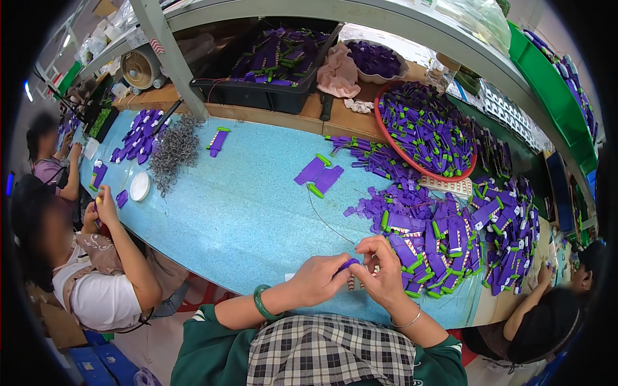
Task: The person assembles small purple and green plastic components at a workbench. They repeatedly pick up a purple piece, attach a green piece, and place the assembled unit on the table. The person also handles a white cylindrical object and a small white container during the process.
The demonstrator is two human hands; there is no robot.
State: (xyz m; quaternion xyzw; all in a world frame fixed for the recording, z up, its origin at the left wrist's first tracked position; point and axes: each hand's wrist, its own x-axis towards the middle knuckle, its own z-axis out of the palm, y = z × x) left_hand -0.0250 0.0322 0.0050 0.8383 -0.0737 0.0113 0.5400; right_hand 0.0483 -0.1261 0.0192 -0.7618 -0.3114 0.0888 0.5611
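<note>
My left hand (317,280) is closed on a small purple plastic part (346,265), mostly hidden by the fingers. My right hand (381,273) pinches at the same part from the other side, its fingertips close to those of the left. A thin dark wire (328,222) curves over the blue table from near my right fingers toward two flat purple pieces with green ends (319,175). Beside my right hand lies a large heap of purple and green pieces (438,241) with striped strips.
A red basket (394,147) of purple-green pieces stands behind the heap. Tangled grey wires (175,149), a white round lid (140,186) and a single purple piece (218,141) lie left. A black crate (283,96) sits under the shelf. Other people work at both sides.
</note>
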